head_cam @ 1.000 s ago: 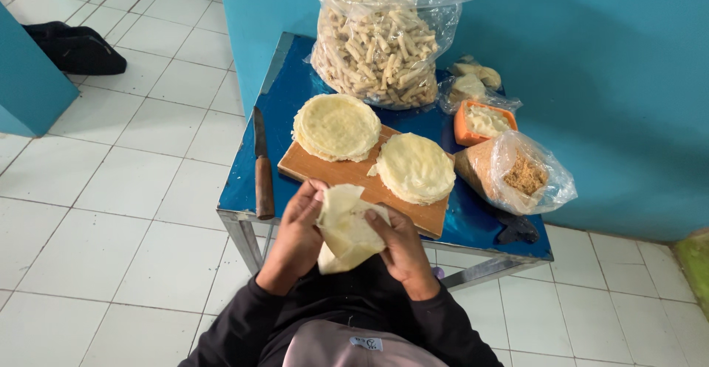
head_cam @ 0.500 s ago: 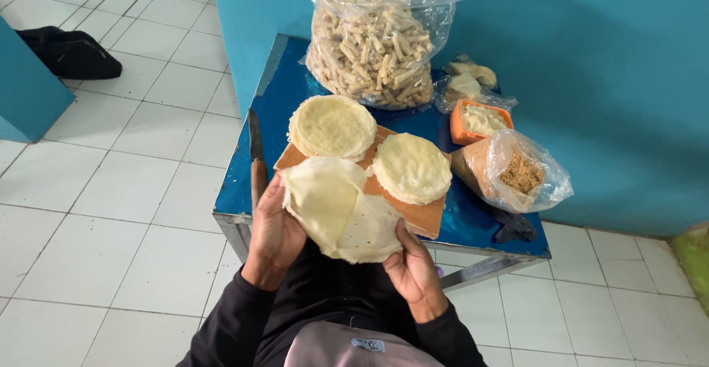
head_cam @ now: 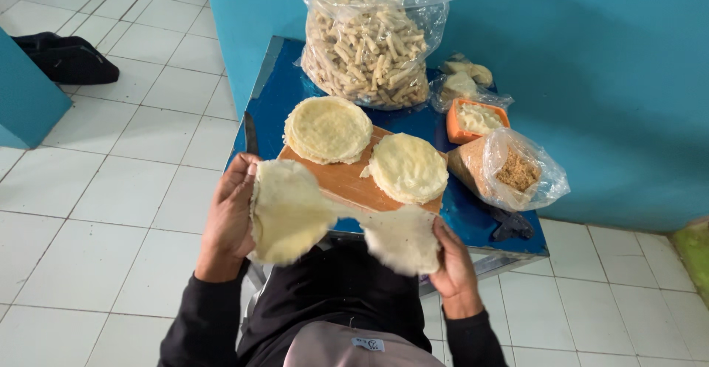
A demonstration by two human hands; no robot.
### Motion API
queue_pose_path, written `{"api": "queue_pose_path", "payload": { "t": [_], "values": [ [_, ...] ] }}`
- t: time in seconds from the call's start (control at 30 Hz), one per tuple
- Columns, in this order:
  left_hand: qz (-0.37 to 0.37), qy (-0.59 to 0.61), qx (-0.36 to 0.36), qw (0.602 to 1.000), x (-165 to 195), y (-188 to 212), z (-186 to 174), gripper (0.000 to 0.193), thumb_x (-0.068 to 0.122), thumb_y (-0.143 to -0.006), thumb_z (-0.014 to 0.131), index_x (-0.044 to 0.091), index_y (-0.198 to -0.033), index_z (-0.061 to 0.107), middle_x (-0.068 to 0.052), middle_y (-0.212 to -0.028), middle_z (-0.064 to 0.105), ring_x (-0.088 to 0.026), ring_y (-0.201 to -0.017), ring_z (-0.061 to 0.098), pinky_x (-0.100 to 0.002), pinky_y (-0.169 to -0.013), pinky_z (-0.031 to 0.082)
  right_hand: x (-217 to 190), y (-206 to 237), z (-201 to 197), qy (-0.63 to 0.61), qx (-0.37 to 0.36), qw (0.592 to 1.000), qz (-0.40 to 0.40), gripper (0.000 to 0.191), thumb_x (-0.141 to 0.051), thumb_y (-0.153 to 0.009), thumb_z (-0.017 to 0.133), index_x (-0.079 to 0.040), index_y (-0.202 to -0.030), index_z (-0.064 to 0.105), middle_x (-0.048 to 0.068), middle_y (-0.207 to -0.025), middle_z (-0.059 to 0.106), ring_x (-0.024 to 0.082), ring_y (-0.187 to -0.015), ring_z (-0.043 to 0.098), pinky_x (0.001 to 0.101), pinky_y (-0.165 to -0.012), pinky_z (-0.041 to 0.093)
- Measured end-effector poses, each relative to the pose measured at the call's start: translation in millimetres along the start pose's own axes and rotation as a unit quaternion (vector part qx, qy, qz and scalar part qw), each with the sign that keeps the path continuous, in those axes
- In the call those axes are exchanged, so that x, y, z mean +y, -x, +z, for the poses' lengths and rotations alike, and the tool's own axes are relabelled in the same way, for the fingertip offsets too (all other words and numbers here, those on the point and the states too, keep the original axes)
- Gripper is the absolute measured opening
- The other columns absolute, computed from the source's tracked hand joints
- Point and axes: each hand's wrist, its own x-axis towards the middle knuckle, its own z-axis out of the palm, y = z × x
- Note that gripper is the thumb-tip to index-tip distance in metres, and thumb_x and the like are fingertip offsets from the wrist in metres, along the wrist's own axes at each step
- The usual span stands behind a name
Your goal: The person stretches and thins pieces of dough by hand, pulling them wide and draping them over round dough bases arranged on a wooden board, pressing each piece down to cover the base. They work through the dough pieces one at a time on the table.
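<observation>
Holding two thin pale wrappers apart: left hand (head_cam: 230, 215) gripping one wrapper (head_cam: 288, 212) at nine o'clock, right hand (head_cam: 452, 260) pinching the other wrapper (head_cam: 402, 240) at four o'clock.

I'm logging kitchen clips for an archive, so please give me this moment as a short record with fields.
setting: small blue table against a blue wall, white tiled floor
left hand: holds one thin pale wrapper sheet
right hand: holds a second wrapper sheet
sheets: pulled apart, joined only by a thin strip
wooden board: carries two round wrapper stacks
behind: large clear bag of rolled pieces
right side: orange tub, bag of brown filling
</observation>
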Motion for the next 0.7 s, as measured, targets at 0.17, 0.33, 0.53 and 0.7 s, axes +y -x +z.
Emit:
{"api": "queue_pose_path", "payload": {
  "t": [0.17, 0.33, 0.53, 0.7],
  "values": [
    [0.052, -0.036, 0.042, 0.997, 16.7, -1.2, -6.9, 0.014, 0.013, -0.115, 0.043, 0.004, -0.113, 0.054, -0.008, -0.101, 0.064, -0.013, -0.09, 0.065, -0.029, -0.081, 0.057, -62.4, -16.3, -13.0, 0.016, 0.004, 1.0, -0.022, 0.035, -0.021, -0.104, 0.055, 0.0, -0.132, 0.06, 0.012, -0.123, 0.072, 0.017, -0.108, 0.071, 0.0304, -0.093, 0.059],
    [0.072, -0.012, 0.094, 0.993, 28.1, 0.0, -12.1, 0.017, 0.017, -0.112, 0.041, 0.006, -0.109, 0.053, -0.011, -0.101, 0.068, -0.017, -0.087, 0.072, -0.035, -0.076, 0.062, -139.1, -45.2, 10.0, 0.144, 0.026, 0.984, -0.103, 0.035, -0.027, -0.103, 0.057, -0.002, -0.127, 0.063, 0.011, -0.115, 0.073, 0.023, -0.102, 0.072, 0.0365, -0.085, 0.06],
    [0.069, -0.03, 0.08, 0.994, 7.4, 4.9, -8.6, 0.015, 0.016, -0.115, 0.046, 0.006, -0.112, 0.056, -0.008, -0.101, 0.067, -0.013, -0.085, 0.068, -0.03, -0.074, 0.058, -163.8, -94.0, 61.7, 0.403, -0.024, 0.854, -0.328, 0.023, -0.012, -0.108, 0.062, 0.003, -0.124, 0.068, 0.008, -0.115, 0.074, 0.014, -0.102, 0.069, 0.0281, -0.092, 0.054],
    [0.046, -0.011, 0.082, 0.996, -25.8, 9.3, 7.0, 0.01, 0.012, -0.11, 0.052, 0.004, -0.107, 0.058, -0.002, -0.099, 0.064, -0.009, -0.089, 0.063, -0.026, -0.081, 0.053, -55.0, -89.4, 76.1, 0.698, -0.007, 0.655, -0.29, 0.027, -0.005, -0.097, 0.063, -0.008, -0.121, 0.074, 0.013, -0.107, 0.075, 0.018, -0.09, 0.071, 0.0308, -0.078, 0.058]
  ]
}}
